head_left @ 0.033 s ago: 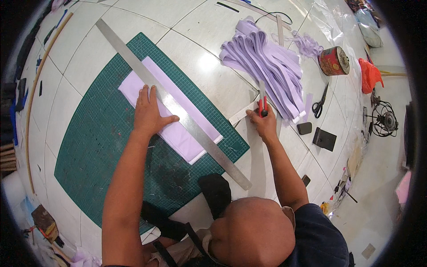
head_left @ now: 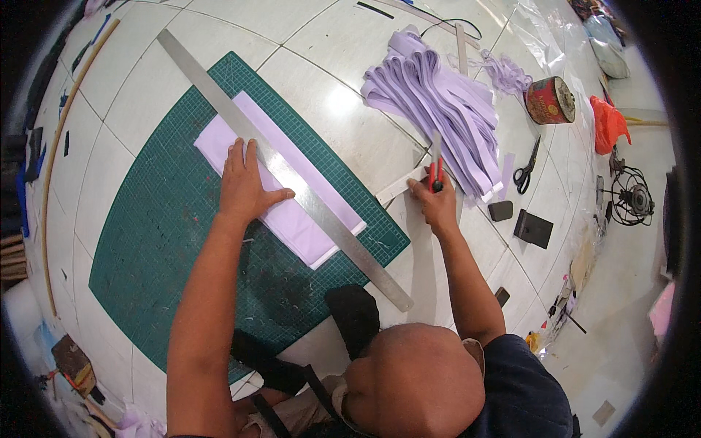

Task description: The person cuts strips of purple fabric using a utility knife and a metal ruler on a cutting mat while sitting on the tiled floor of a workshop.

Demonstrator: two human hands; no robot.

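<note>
My left hand [head_left: 247, 186] lies flat with fingers spread, pressing on a long steel ruler [head_left: 208, 85] and the folded lilac fabric [head_left: 296, 232] under it. The fabric rests on a green cutting mat [head_left: 168, 241], and the ruler crosses it at a slant, its ends reaching past the mat. To the right of the mat, my right hand [head_left: 437, 208] is closed around a red and black utility knife [head_left: 436, 175], its blade pointing away from me. Beside that hand a narrow white strip [head_left: 398, 187] lies on the floor.
A bundle of lilac fabric strips [head_left: 438, 109] lies beyond my right hand. Black scissors [head_left: 527, 166], a small black box [head_left: 533, 228], a red tin [head_left: 549, 101] and a red plastic bag [head_left: 608, 124] are at the right. A long wooden stick [head_left: 64, 131] lies at the far left.
My right hand and the utility knife have shifted very slightly to the right. My left hand, the ruler and the fabric stay where they were.
</note>
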